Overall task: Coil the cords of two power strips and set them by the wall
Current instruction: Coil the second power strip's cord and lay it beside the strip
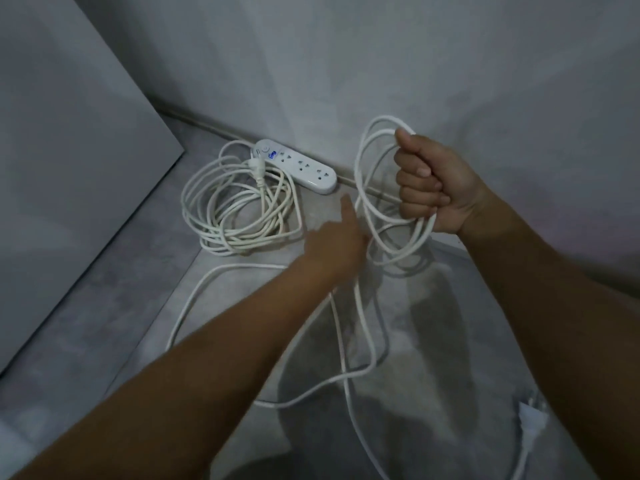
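One white power strip lies against the wall's foot, its coiled cord heaped on the floor to its left with the plug on top. My right hand is raised in a fist, shut on several loops of a second white cord. The rest of that cord trails loosely over the floor toward me. My left hand, blurred, reaches beside the hanging loops with a finger extended; whether it touches the cord I cannot tell. A white plug lies at the lower right.
A grey wall runs across the back with a baseboard at its foot. A large grey panel stands at the left. The floor is grey concrete.
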